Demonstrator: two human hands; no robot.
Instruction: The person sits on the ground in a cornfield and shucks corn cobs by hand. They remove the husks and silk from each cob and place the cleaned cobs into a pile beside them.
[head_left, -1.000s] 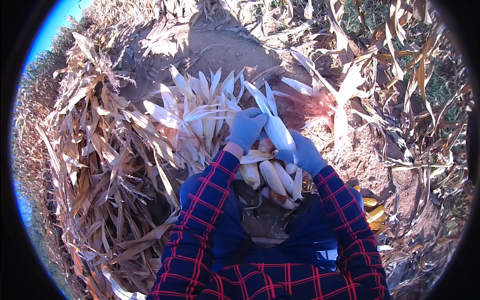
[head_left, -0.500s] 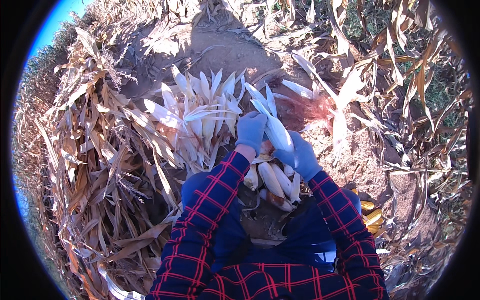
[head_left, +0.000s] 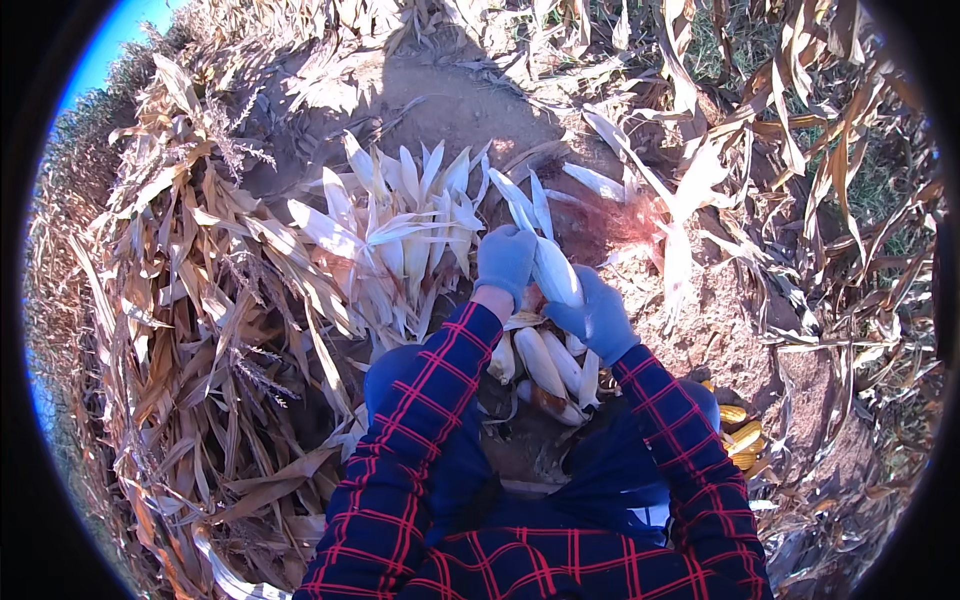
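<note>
Between my two gloved hands is an ear of corn [head_left: 556, 272] in its pale dry husk, its leafy tip pointing up and to the left. My left hand [head_left: 506, 262] is closed around the husk on the ear's left side. The fingers of my right hand [head_left: 594, 316] wrap round the ear's lower right end. Just below, on the ground between my legs, lie several unpeeled corn ears [head_left: 544, 362]. Beyond my left hand spreads a heap of loose pale husks [head_left: 405, 215].
Dry corn stalks [head_left: 200, 330] are piled at the left. More husks [head_left: 690, 205] with reddish corn silk [head_left: 622, 222] lie at the far right. Bare yellow cobs [head_left: 745, 440] sit beside my right knee. Dry stalks and leaves [head_left: 800, 110] edge the right side.
My right hand has shifted slightly left and down along with the ear's lower end. My left hand stays nearly in place, still closed on the husk.
</note>
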